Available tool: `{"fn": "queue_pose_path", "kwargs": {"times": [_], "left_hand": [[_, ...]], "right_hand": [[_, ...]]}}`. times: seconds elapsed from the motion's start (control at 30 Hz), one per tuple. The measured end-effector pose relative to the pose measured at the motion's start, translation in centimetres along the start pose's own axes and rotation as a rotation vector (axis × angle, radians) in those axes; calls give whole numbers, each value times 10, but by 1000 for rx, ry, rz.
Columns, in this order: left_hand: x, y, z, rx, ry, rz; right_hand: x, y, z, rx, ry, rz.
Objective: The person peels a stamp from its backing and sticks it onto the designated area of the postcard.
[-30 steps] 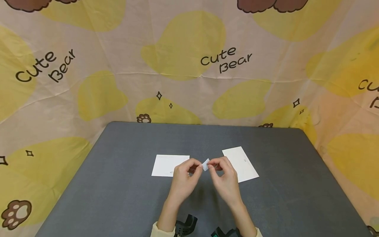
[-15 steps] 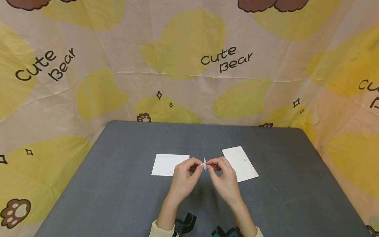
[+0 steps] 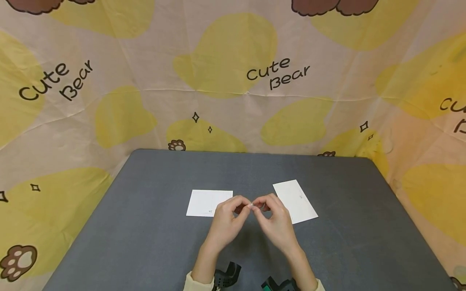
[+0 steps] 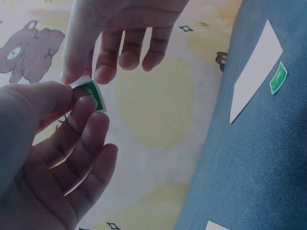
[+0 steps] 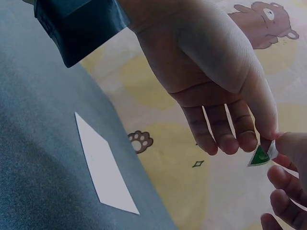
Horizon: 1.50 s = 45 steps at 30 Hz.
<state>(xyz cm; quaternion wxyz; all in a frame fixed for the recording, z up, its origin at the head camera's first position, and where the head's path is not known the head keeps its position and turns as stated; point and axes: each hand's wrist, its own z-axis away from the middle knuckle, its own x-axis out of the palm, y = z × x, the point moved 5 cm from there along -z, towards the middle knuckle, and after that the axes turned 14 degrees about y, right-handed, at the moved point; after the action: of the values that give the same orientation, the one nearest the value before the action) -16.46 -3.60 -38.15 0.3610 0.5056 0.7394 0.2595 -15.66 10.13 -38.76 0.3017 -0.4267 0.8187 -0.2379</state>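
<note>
Above the table, my left hand (image 3: 226, 222) and right hand (image 3: 275, 220) meet fingertip to fingertip. Between them is a small green postage stamp (image 4: 99, 97) with a toothed white edge, its front partly covered by fingers. My left thumb and index finger pinch it in the left wrist view. The right thumb and index finger pinch its white edge from the other side, the stamp (image 5: 259, 157) hanging just below them in the right wrist view. Only a tiny white speck of it shows in the head view.
A white card (image 3: 204, 202) lies flat left of the hands on the grey table (image 3: 153, 242). Another white card (image 3: 296, 200) lies slanted to the right. A second green stamp (image 4: 278, 78) rests beside a card (image 4: 256, 72) in the left wrist view. A patterned cloth (image 3: 233, 52) hangs behind.
The fingertips have drawn closer together. The stamp, seen as a pale tilted piece earlier, has turned and is now almost hidden between them. The cards have not moved.
</note>
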Motion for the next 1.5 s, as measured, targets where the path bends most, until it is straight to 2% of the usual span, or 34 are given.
{"fn": "queue_pose_path", "kwargs": {"times": [0.33, 0.8, 1.1, 1.5], "left_hand": [[0, -1, 1, -13, -9, -19], [0, -5, 1, -22, 4, -26], [-2, -8, 1, -44, 37, -34], [-5, -9, 1, -50, 46, -59]], "right_hand": [[-2, -1, -1, -17, 20, -5], [1, 5, 0, 26, 16, -17], [-1, 8, 0, -4, 56, -15], [-1, 10, -1, 9, 99, 33]]}}
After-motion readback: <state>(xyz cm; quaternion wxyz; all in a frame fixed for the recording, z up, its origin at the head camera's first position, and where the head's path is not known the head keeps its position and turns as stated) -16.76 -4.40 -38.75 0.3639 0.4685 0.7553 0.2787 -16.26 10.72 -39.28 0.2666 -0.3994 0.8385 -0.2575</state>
